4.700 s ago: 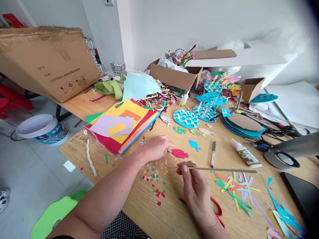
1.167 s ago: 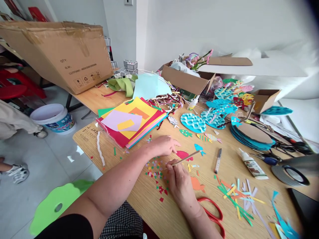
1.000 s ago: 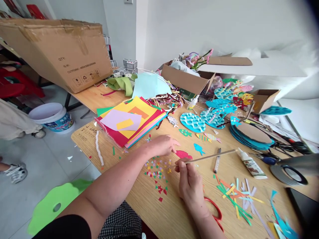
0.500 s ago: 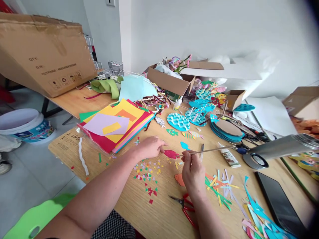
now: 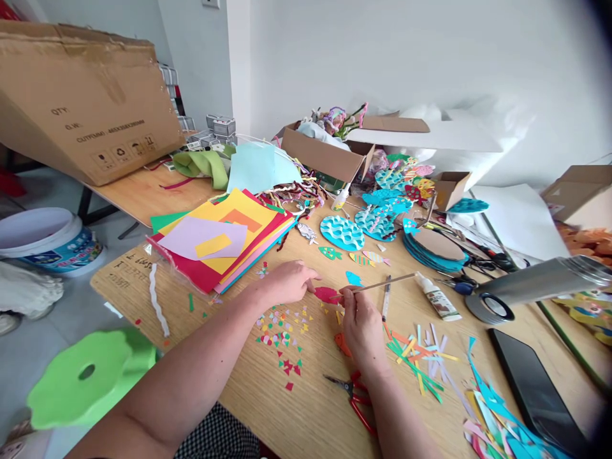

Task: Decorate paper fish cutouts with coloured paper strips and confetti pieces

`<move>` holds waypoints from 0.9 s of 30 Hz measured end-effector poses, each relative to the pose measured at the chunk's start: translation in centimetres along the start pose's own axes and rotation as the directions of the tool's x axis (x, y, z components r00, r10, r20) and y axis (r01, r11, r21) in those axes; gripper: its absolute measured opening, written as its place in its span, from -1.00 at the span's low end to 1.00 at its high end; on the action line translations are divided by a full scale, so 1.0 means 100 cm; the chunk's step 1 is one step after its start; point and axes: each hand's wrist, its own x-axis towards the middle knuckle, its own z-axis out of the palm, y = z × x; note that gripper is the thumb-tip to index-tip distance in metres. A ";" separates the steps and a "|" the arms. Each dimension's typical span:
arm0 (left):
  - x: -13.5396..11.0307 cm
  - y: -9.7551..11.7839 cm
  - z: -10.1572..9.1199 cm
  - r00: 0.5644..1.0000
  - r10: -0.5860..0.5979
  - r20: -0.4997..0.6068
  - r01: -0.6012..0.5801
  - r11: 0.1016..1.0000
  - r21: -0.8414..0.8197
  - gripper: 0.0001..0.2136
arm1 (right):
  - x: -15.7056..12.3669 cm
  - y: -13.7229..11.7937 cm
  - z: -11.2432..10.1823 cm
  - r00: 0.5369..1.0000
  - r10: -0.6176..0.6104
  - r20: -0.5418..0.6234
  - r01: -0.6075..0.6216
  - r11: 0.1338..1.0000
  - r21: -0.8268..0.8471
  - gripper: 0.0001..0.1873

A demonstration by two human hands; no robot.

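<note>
A red paper fish lies on the wooden table. My left hand rests at its left end, index finger stretched out and the other fingers partly curled, with no object held. Pinched between thumb and fingers, my right hand holds a thin wooden stick, whose near tip is at the fish's right part. An orange paper fish is partly covered by my right hand, and a blue paper fish lies just beyond. Red-handled scissors lie below my right wrist.
Coloured paper sheets are stacked at left. Small confetti pieces lie nearer. To the right are a glue bottle, paper strips, a phone and a steel flask. A green stool stands on the floor.
My right hand and the stick have shifted slightly left, the stick's far end swinging back from the glue bottle. My left hand stays in place. The green stool shows more fully at lower left.
</note>
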 end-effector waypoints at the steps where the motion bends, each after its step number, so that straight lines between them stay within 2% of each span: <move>1: 0.000 0.000 0.000 1.000 0.002 -0.002 -0.002 1.000 -0.002 -0.54 | 0.000 0.000 -0.001 1.000 0.006 -0.008 -0.006 1.000 0.002 -0.67; 8: 0.000 -0.002 0.003 1.000 0.009 -0.001 -0.009 1.000 -0.013 -0.58 | -0.003 -0.001 -0.003 0.993 0.031 -0.113 -0.027 0.999 0.038 -0.69; 19: -0.002 0.003 -0.002 1.000 0.017 0.000 -0.017 0.999 0.027 -0.60 | -0.001 -0.001 0.005 0.999 -0.033 0.028 0.030 0.996 0.089 -0.72; 27: -0.003 0.004 -0.003 1.000 -0.003 0.013 0.002 0.999 0.045 -0.59 | -0.001 0.000 0.004 0.999 -0.024 0.024 0.022 0.997 0.073 -0.72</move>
